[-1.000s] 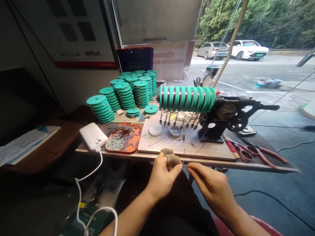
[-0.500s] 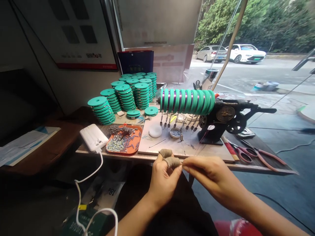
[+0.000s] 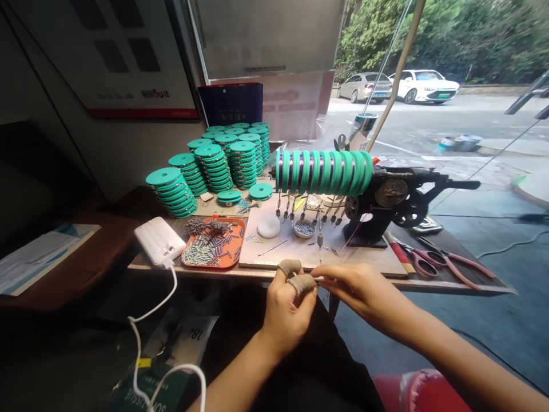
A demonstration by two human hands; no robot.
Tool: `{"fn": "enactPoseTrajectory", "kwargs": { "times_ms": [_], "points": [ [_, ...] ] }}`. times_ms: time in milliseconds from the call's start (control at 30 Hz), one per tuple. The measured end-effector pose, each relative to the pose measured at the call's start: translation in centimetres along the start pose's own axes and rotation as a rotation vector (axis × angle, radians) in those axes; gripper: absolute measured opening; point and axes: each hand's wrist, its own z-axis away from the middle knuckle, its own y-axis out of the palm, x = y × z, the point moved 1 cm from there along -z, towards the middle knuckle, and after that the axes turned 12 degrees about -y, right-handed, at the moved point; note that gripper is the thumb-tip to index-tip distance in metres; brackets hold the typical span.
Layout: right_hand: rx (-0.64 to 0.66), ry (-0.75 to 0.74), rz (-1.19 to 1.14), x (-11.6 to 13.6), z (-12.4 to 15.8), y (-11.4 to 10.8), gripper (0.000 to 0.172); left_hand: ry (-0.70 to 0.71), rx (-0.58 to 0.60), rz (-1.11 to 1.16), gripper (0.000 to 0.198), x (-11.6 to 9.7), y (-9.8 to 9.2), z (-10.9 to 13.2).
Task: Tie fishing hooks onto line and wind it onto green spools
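Two hands meet above the lap, just in front of the table (image 3: 457, 243); the left hand (image 3: 285, 312) is curled, two of its fingers in cloth covers (image 3: 302, 284), its thumb pressed to the covered forefinger; the right hand (image 3: 358, 286) pinches from the other side, thumb and forefinger together, the other fingers loosely bent; between the fingertips shows one small thin piece (image 3: 318, 278), too small to name, gripped by both; one red tub (image 3: 433, 395) stands low at the right.

On the table's near side are one white power bank (image 3: 158, 240) with one cable (image 3: 175, 280), one orange tray (image 3: 226, 262) of small metal tubes, too many to count, and one pale board (image 3: 369, 262); one pair of scissors (image 3: 424, 264) and one larger pink-handled tool (image 3: 469, 266) lie at the right; on the board sit one white disc (image 3: 268, 226) and one bowl (image 3: 303, 236) of silvery bits.

Farther back, one black machine (image 3: 391, 191) carries about ten green spools (image 3: 325, 171) in a row, with about seven metal clips (image 3: 325, 218) hanging beneath; two loose spools (image 3: 261, 191) lie left of it, before roughly a dozen stacks (image 3: 210, 166); outside stand two cars (image 3: 424, 86).
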Motion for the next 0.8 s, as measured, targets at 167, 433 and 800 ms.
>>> {"fn": "enactPoseTrajectory", "kwargs": {
  "times_ms": [167, 433, 800],
  "points": [
    [0.133, -0.015, 0.153, -0.2, -1.0, -0.6, 0.021, -0.005, 0.002, 0.014, 0.015, 0.0, 0.1, -0.1],
    [-0.152, -0.129, 0.245, -0.3, 0.9, 0.9, 0.019, -0.513, 0.108, 0.514, 0.009, 0.3, 0.7, -0.5],
    [-0.134, -0.259, 0.397, 1.9, 1.8, 1.7, 0.026, -0.391, 0.049, 0.291, 0.008, -0.4, 0.3, 0.0]
  ]
}}
